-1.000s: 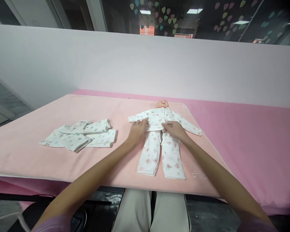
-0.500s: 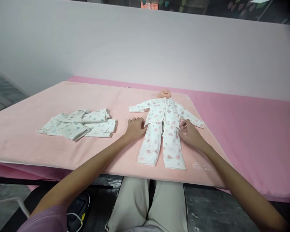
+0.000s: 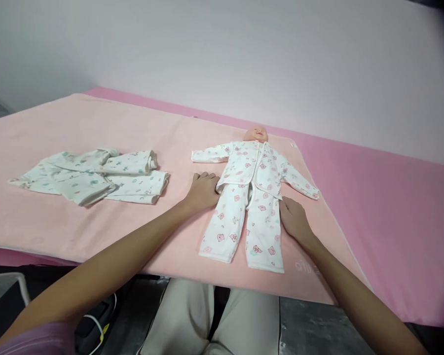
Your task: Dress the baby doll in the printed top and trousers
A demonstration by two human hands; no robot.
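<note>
A baby doll (image 3: 258, 133) lies on its back in a white baby jacket (image 3: 242, 165) with pink prints. Matching baby trousers (image 3: 264, 231) cover its legs, their waist hidden beneath the jacket hem. At the trousers' left side, my left hand (image 3: 203, 191) is closed, its fingertips partly out of sight by the hem. My right hand (image 3: 295, 217) is closed against the opposite side of the trousers, just below the jacket's lower corner. Both sleeves are spread outward.
A second set of baby clothes (image 3: 92, 175), white with green prints, lies loosely folded on the left. A peach mat (image 3: 133, 128) covers much of the pink table surface (image 3: 385, 212). Behind rises a pale wall (image 3: 222, 59). My legs (image 3: 240, 320) are below the near edge.
My right hand has shifted lower and closed at the trousers' side; its fingers were raised in a loose pinch before. My left hand stays at the other side. The view has tilted down.
</note>
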